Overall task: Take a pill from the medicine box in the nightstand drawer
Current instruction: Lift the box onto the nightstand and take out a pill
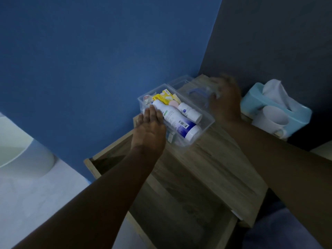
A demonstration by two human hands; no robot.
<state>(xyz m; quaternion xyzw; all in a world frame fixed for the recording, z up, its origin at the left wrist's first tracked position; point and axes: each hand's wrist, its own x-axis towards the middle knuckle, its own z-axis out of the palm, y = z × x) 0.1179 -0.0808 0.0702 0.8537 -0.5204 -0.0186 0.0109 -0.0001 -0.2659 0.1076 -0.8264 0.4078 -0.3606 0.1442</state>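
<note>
A clear plastic medicine box (206,125) stands uncovered on the wooden nightstand top (215,159). Inside lie a large white bottle with a blue end (176,121), a small white bottle (190,110), a pink round item and yellow packets (164,97). My left hand (149,126) rests flat with fingers apart on the box's near-left edge and the large bottle. My right hand (224,99), blurred, is over the clear lid with a blue handle (195,91) behind the box and seems to pinch something small and pale. The drawer (179,212) below stands pulled out.
A light blue tissue holder (280,108) with white tissue sticks up at the right, with a white mug (271,119) in front of it. Blue wall behind, dark wall to the right. A white rounded object (23,155) sits at the left on a pale surface.
</note>
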